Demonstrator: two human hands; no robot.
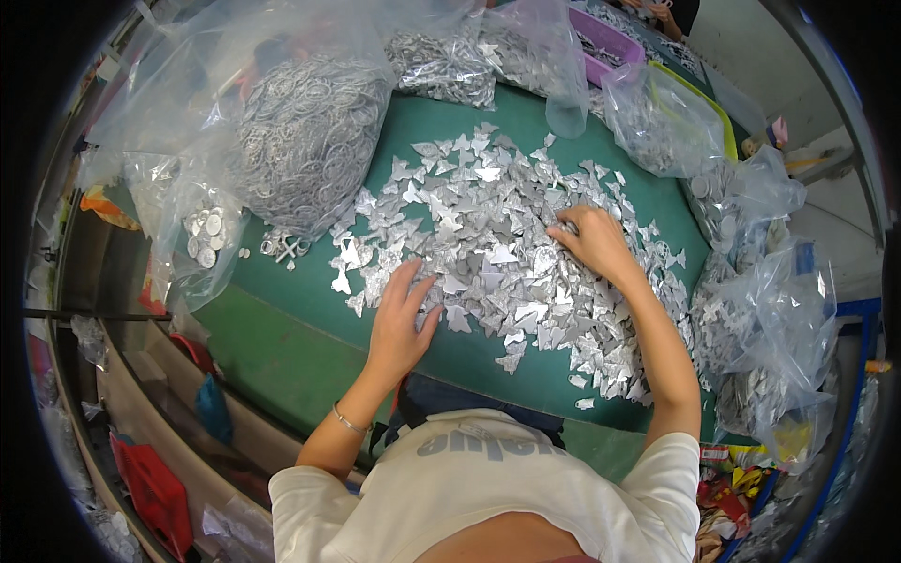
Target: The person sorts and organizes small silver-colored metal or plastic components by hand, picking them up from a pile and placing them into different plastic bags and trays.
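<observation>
A wide heap of small, flat silvery metal pieces (497, 253), many shaped like butterflies or wings, is spread over the green table (300, 319). My left hand (402, 319) rests at the heap's near left edge, its fingers apart and touching a few pieces. Over the right part of the heap, my right hand (593, 239) has its thumb and fingertips drawn together down among the pieces. Whatever lies between those fingertips is too small or too covered to name.
A big clear bag of silvery rings (310, 141) stands at the far left, beside a small bag of round discs (208, 230). More filled bags (751, 319) line the right edge. A purple bin (610, 42) and a yellow-green tray (704, 98) sit at the back, near another person's hands (664, 14).
</observation>
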